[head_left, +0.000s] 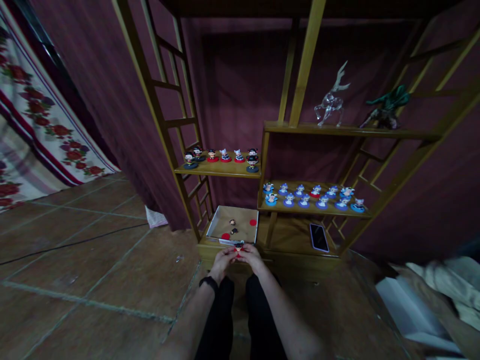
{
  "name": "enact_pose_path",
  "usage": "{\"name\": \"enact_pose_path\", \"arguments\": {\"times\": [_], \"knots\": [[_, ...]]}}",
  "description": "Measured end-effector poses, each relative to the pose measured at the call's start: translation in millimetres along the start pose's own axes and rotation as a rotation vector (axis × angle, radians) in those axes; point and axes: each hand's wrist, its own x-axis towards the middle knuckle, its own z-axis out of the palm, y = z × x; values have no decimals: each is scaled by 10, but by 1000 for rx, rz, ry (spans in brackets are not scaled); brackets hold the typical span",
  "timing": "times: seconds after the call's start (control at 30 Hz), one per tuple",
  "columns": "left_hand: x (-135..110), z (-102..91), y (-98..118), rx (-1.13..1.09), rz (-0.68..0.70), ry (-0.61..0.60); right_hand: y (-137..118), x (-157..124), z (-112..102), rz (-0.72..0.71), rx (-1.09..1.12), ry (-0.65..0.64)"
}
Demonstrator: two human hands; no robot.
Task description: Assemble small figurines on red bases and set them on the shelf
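My left hand [222, 261] and my right hand [252, 256] meet in front of me, fingers curled round one small figurine with a red base [238, 248]. They hover just before a shallow cardboard box [224, 213] on the lowest shelf. Inside the box lie a small dark figurine [233, 222], another dark piece [234, 231] and two loose red discs [253, 222]. A dark band circles my left wrist.
A wooden shelf unit [221, 171] carries several red-based figurines on its left shelf and several blue-based ones [311, 195] on the right. A phone [319, 237] lies on the bottom board. A glass deer [332, 100] and a green figure [388, 105] stand higher up. Tiled floor spreads left.
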Motion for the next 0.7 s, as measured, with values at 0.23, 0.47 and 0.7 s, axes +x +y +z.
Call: {"name": "enact_pose_path", "arguments": {"times": [0.23,0.47,0.7], "knots": [[-13,79,28,19,25,-12,-80,-27,17,8,4,17],[-116,129,86,59,57,-2,-182,-111,38,-3,-13,20],[-235,165,141,222,218,-25,-176,-123,63,-2,-41,-37]]}}
